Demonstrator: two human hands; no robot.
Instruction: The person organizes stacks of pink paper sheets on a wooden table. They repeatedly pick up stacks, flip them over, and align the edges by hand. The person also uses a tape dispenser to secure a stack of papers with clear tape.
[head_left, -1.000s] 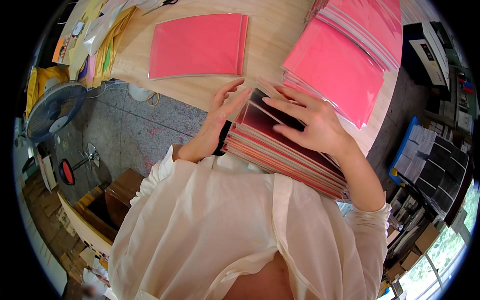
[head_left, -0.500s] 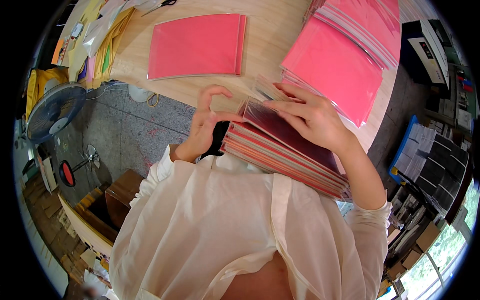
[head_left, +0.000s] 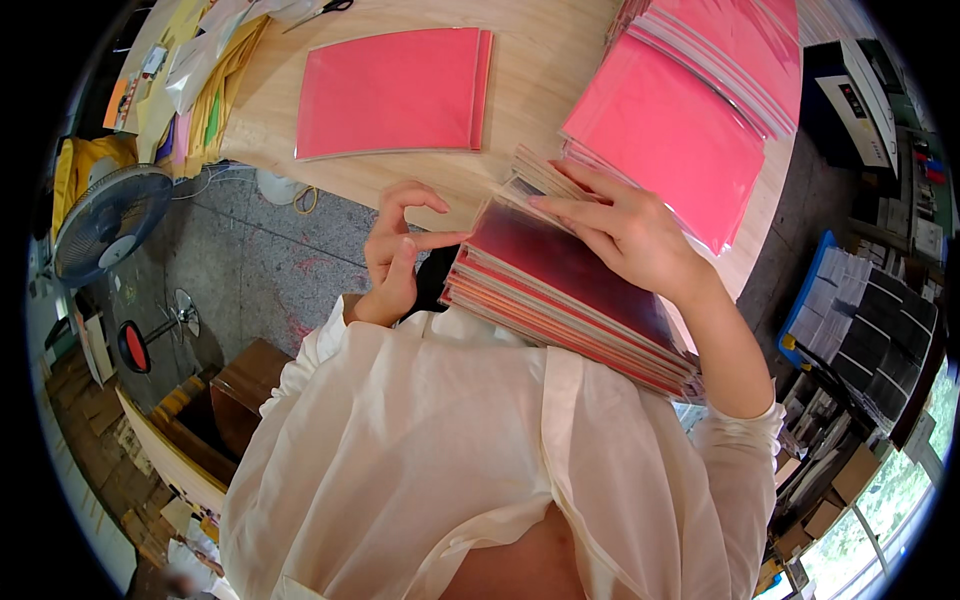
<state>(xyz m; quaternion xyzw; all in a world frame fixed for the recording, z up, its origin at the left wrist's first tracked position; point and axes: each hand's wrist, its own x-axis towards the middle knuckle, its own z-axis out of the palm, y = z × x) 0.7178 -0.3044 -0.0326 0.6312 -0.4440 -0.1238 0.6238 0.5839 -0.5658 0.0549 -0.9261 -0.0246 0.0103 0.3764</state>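
Note:
A thick stack of red sheets in clear plastic sleeves (head_left: 590,290) leans slantwise between the table edge and my body. My right hand (head_left: 625,220) reaches over its far side, fingers bent round several lifted plastic sleeves (head_left: 540,178) that stand away from the rest. Below them lies a dark red, glossy face of the stack. At the stack's left corner, my left hand (head_left: 395,250) points its index finger at the sleeve edges, touching or nearly touching them. Its thumb is raised and the other fingers are loosely curled, with nothing held.
A small pile of pink sleeved sheets (head_left: 390,95) lies on the wooden table (head_left: 540,60). Larger pink piles (head_left: 670,130) stand at the right. Scissors (head_left: 325,12) and yellow envelopes (head_left: 225,90) sit far left. A fan (head_left: 112,225) stands beyond the table's left edge.
My left hand has drawn back slightly left, from over the stack's corner to its edge. The top sleeve between the hands has parted, showing more of the dark red face.

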